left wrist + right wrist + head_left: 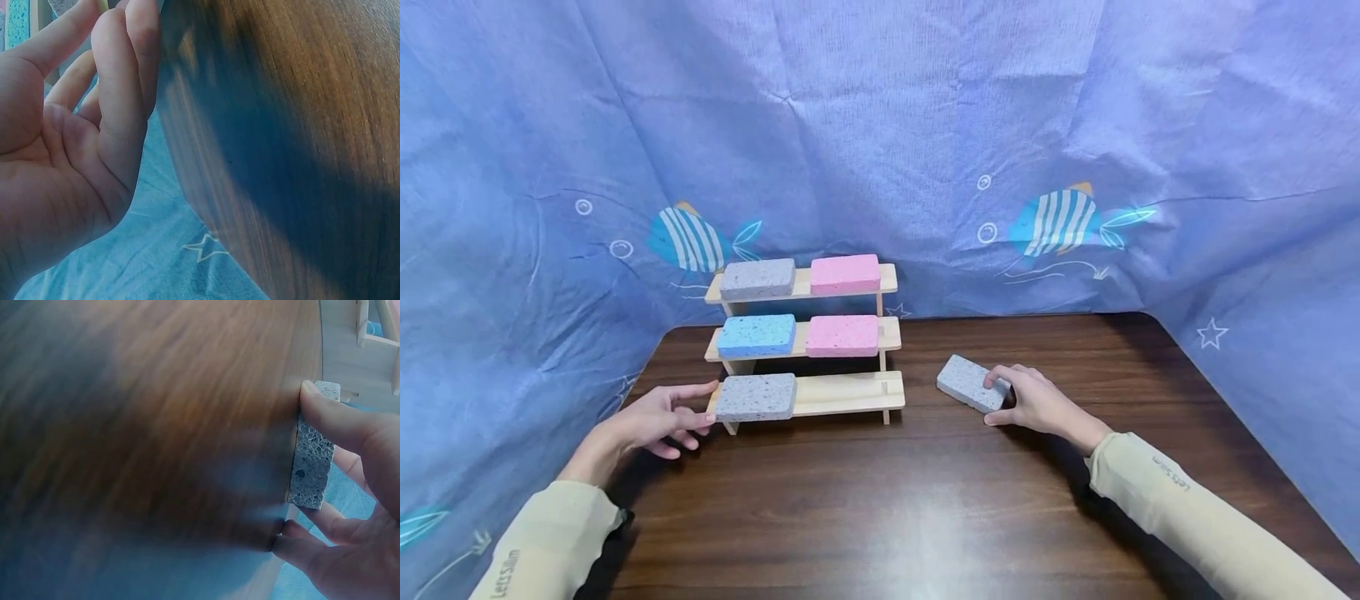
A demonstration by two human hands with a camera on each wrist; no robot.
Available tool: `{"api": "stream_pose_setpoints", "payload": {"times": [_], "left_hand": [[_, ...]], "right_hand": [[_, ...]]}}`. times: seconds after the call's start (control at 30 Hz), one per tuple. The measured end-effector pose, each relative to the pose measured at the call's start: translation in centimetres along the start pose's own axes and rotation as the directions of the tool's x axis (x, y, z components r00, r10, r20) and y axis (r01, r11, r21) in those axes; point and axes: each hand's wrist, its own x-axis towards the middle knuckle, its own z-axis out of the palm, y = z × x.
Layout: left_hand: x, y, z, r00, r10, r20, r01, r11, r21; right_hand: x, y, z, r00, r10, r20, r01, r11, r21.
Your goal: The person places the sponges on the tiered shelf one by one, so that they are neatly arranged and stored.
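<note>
My right hand [1037, 402] grips a grey pumice stone [964, 382] between thumb and fingers. In the right wrist view its pitted side [311, 465] stands close over the brown tabletop. At the three-tier wooden rack [850, 395], my left hand [643, 421] pinches the left end of the bottom shelf with two digits, the others loosely bent. Another grey pumice stone [756, 397] lies on that shelf's left half. A blue stone [756, 335] and a pink stone [842, 336] share the middle shelf. Up top are a grey-violet stone [757, 279] and a second pink one [845, 274].
The dark wooden table [865, 508] has rounded far corners. A blue cloth [880, 133] printed with striped fish hangs behind it and along both sides. The rack stands near the table's back edge, left of the right hand.
</note>
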Motion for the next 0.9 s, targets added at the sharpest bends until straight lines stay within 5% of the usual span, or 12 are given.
{"api": "stream_pose_setpoints", "payload": {"times": [0.47, 0.9], "left_hand": [[-0.2, 0.7, -1.0, 1.000, 0.008, -0.005, -0.008, 1.000, 0.012], [0.2, 0.1, 0.1, 1.000, -0.005, -0.008, 0.005, 1.000, 0.006]], "right_hand": [[1.9, 0.2, -0.3, 0.998, -0.050, 0.048, 0.048, 0.998, 0.031], [1.0, 0.8, -1.2, 0.991, -0.012, 0.131, 0.006, 0.999, 0.051]]}}
